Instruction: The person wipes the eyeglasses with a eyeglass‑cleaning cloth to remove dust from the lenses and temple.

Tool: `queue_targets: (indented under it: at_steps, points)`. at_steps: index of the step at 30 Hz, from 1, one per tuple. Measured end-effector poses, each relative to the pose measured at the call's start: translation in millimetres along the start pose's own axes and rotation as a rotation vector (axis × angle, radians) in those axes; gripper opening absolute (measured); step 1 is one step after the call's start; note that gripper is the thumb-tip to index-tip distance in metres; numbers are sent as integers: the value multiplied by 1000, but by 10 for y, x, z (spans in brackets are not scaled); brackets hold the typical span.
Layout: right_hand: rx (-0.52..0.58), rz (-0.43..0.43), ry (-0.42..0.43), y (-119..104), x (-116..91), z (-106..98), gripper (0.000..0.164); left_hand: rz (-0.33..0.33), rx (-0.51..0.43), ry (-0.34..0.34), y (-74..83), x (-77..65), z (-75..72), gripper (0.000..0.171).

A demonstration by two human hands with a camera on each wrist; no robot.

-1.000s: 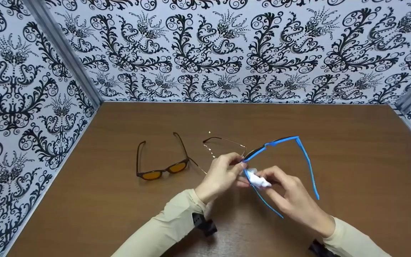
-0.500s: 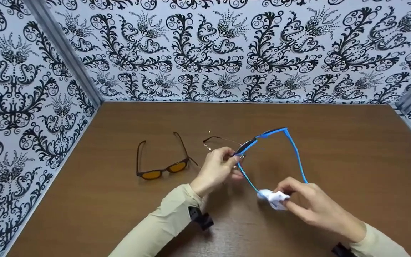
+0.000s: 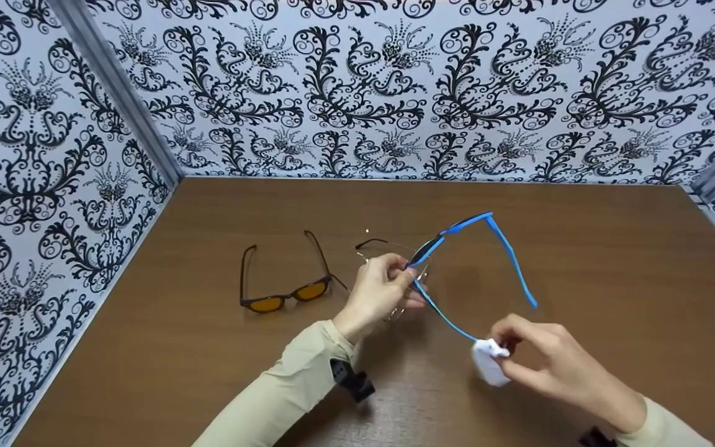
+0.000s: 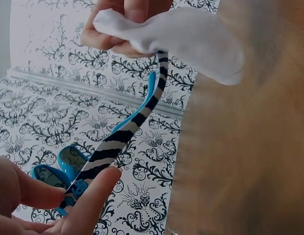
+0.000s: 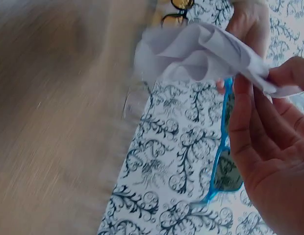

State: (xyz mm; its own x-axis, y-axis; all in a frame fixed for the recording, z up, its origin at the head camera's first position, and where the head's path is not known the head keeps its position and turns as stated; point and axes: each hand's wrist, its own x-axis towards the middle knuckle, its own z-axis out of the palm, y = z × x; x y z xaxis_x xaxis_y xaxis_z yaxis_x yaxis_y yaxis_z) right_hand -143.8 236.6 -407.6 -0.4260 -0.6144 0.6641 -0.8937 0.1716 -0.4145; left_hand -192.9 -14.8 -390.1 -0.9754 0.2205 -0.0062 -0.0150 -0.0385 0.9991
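My left hand pinches a pair of blue-framed sunglasses at the hinge end of one temple. The sunglasses are unfolded, with dark lenses, and held up over the table. Seen from the left wrist, that temple's inner side has black and white zebra stripes. A white cloth is pinched between the thumb and fingers of my right hand. It wraps the tip of the same temple and hides it. In the right wrist view the crumpled cloth hangs loosely from the fingers.
Dark-framed glasses with orange lenses lie unfolded on the wooden table, left of my hands. Thin metal-framed glasses lie behind my left hand, partly hidden. Patterned walls enclose the table at the back and sides.
My right hand has drawn the cloth along the temple from near the hinge to the tip, rightward and down. My left hand has shifted slightly left and up with the sunglasses.
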Motion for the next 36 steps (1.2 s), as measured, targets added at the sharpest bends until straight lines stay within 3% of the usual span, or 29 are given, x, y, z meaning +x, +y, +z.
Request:
queue_targets:
  at_steps: [4,7,11,17,20,25,28,32,36]
  points:
    - [-75,34,57,-38,69,104,26,13,-9,6,-12,-9,40,8]
    - [-157,83,97,-66,132,178,16,27,54,21,-13,-28,62,6]
    - [-250,84,133,-59,231,281,24,47,118,40,-19,-45,94,4]
    - [-397,40,164,-38,414,447,40,54,123,40,-53,-57,148,4]
    - [-439,41,187,-54,501,518,37,72,161,42,-72,-69,168,4]
    - [-502,63,226,-61,552,593,19,115,201,51,-78,-87,214,5]
    - [-532,56,270,-41,572,631,7,105,210,75,-76,-81,244,4]
    - [-585,17,313,-8,598,661,22,87,214,99,-75,-55,260,4]
    - [-589,40,274,-20,597,625,18,101,213,86,-70,-26,249,3]
